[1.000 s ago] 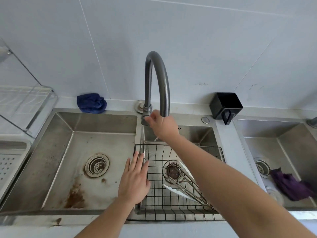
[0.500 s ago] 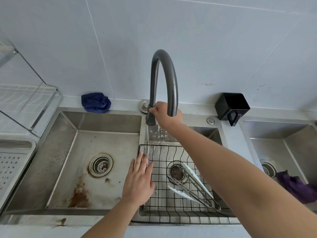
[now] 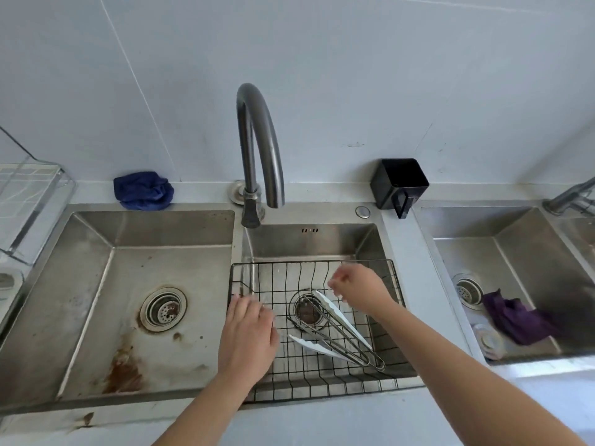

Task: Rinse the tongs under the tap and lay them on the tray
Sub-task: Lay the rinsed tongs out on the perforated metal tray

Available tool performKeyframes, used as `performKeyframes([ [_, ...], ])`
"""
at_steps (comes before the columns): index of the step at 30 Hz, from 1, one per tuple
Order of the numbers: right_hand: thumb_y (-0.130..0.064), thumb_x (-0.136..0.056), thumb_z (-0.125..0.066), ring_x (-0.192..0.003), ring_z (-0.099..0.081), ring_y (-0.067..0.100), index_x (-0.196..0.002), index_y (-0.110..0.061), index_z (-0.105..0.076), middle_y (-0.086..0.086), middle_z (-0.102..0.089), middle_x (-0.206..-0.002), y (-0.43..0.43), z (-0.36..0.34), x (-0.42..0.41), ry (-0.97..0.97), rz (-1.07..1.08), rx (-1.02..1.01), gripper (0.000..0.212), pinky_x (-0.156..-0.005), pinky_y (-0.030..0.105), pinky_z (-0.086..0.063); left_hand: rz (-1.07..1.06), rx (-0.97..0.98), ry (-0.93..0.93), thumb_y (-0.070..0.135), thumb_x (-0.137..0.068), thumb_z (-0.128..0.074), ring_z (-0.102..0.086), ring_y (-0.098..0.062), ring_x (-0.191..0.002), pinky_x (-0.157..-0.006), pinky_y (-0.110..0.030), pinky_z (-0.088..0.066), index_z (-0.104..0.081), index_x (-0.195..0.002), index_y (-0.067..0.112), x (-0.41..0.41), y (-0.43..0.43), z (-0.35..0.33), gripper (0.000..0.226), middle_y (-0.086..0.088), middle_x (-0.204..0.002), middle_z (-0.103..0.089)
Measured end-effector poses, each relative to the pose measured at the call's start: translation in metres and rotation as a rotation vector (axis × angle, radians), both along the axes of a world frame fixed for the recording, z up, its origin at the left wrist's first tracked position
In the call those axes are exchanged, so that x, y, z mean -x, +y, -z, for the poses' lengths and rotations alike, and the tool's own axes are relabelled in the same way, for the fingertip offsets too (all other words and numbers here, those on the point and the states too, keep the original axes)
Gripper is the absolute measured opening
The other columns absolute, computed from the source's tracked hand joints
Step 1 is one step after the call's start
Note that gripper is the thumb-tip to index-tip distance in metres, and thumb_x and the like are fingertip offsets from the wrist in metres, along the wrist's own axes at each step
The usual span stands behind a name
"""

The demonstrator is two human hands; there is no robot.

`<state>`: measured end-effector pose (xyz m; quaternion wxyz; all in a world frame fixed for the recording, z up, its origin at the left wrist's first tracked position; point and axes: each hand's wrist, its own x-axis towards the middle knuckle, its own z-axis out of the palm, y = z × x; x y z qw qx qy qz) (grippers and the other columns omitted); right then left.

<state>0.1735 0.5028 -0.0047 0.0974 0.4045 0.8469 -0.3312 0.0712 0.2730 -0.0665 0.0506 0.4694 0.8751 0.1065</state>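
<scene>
Tongs [image 3: 342, 319] lie flat on the floor of the wire basket [image 3: 306, 263] in the middle sink [image 3: 306, 243], over and just right of its drain. Their long axis runs from about 10 o'clock to 4 o'clock: the two white tips, spread in a narrow V, point to 10 o'clock and the joined wire end lies at 4 o'clock near the basket's front right. At 9 o'clock from the tongs the left hand [image 3: 248, 336] rests palm down on the basket's left edge, fingers straight and close together, its fingertips just beside the lower white tip but apart from it. At 12 o'clock from the tongs the right hand [image 3: 357, 289] hovers over the upper white tip, blurred, fingers loosely bent and holding nothing. Half a second ago this hand was up on the lever [image 3: 251, 214] at the foot of the tap [image 3: 257, 140]; it has since dropped to the basket, while the left hand and the tongs have kept their places. A blue cloth [image 3: 143, 190] sits at 10 o'clock behind the left sink [image 3: 96, 317].
</scene>
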Motion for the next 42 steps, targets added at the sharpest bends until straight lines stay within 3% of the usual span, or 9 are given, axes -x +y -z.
performKeyframes([
  [3,-0.032,-0.097,-0.060,-0.085,-0.067,0.018,-0.100,-0.023,-0.072,-0.007,-0.071,-0.089,-0.006,0.032,-0.052,-0.122,0.022,-0.059,0.015,-0.073,0.028,-0.052,-0.250,-0.027,-0.486,0.033,-0.091,-0.063,-0.059,-0.008,-0.064,-0.060,-0.026,-0.050,-0.067,-0.080,0.027,-0.036,0.015,-0.012,0.014,0.011,-0.071,-0.064],
  [6,-0.025,-0.101,-0.053,-0.096,-0.067,0.025,-0.110,-0.016,-0.067,0.004,-0.071,-0.103,-0.014,0.060,-0.072,-0.265,-0.092,-0.133,0.018,-0.076,0.032,-0.053,-0.498,-0.038,-0.833,0.036,-0.093,-0.061,-0.061,-0.015,-0.067,-0.061,-0.032,-0.045,-0.063,-0.083,0.022,-0.055,0.031,-0.004,0.017,0.006,-0.075,-0.066],
  [11,-0.011,-0.098,-0.052,-0.098,-0.066,0.030,-0.092,-0.015,-0.053,0.008,-0.064,-0.100,-0.020,0.077,-0.076,-0.434,-0.135,-0.105,0.007,-0.068,0.033,-0.046,-0.567,0.054,-0.715,0.052,-0.091,-0.062,-0.056,-0.013,-0.067,-0.058,-0.032,-0.040,-0.054,-0.096,0.015,-0.066,0.053,0.010,0.038,0.010,-0.077,-0.058],
  [16,-0.010,-0.096,-0.049,-0.096,-0.069,0.026,-0.114,-0.014,-0.071,0.006,-0.073,-0.109,-0.019,0.074,-0.072,-0.318,-0.077,-0.024,0.029,-0.079,0.035,-0.060,-0.786,0.052,-0.916,0.061,-0.081,-0.069,-0.070,-0.031,-0.087,-0.073,-0.043,-0.062,-0.048,-0.118,0.011,-0.072,0.064,0.023,0.066,-0.005,-0.092,-0.067],
  [19,-0.014,-0.098,-0.048,-0.097,-0.067,0.028,-0.118,-0.016,-0.064,0.007,-0.071,-0.111,-0.022,0.071,-0.074,-0.289,-0.098,-0.048,0.025,-0.078,0.034,-0.056,-0.799,0.096,-0.889,0.063,-0.079,-0.068,-0.070,-0.034,-0.093,-0.082,-0.044,-0.060,-0.057,-0.115,0.013,-0.076,0.069,0.028,0.063,-0.014,-0.110,-0.067],
  [23,-0.021,-0.099,-0.049,-0.077,-0.060,0.029,-0.094,-0.015,-0.051,0.005,-0.063,-0.087,-0.031,0.074,-0.085,-0.266,-0.143,-0.166,0.008,-0.061,0.034,-0.046,-0.833,0.169,-0.797,0.058,-0.084,-0.066,-0.060,-0.025,-0.076,-0.067,-0.033,-0.049,-0.068,-0.106,0.015,-0.073,0.080,0.029,0.049,-0.009,-0.115,-0.043],
  [27,-0.041,-0.101,-0.054,-0.071,-0.053,0.025,-0.087,-0.018,-0.049,0.000,-0.058,-0.077,-0.032,0.073,-0.087,-0.282,-0.158,-0.205,0.027,-0.057,0.031,-0.038,-0.910,0.114,-0.778,0.047,-0.088,-0.065,-0.055,-0.033,-0.104,-0.073,-0.038,-0.049,-0.070,-0.107,0.016,-0.077,0.085,0.033,0.037,-0.011,-0.124,-0.039],
  [35,-0.070,-0.091,-0.052,-0.074,-0.055,0.020,-0.089,-0.022,-0.052,-0.006,-0.056,-0.076,-0.045,0.075,-0.080,-0.225,-0.128,-0.142,0.048,-0.059,0.031,-0.039,-1.044,-0.038,-0.711,0.039,-0.085,-0.071,-0.043,-0.035,-0.116,-0.090,-0.043,-0.047,-0.075,-0.104,0.026,-0.077,0.083,0.033,0.023,-0.013,-0.130,-0.044],
  [42,-0.041,-0.101,-0.055,-0.083,-0.063,0.026,-0.100,-0.017,-0.060,0.003,-0.069,-0.091,-0.040,0.073,-0.079,-0.189,-0.125,-0.101,0.025,-0.070,0.032,-0.052,-1.049,-0.161,-0.727,0.032,-0.091,-0.068,-0.054,-0.021,-0.064,-0.058,-0.026,-0.040,-0.070,-0.099,0.021,-0.060,0.076,0.030,0.014,-0.004,-0.108,-0.037],
])
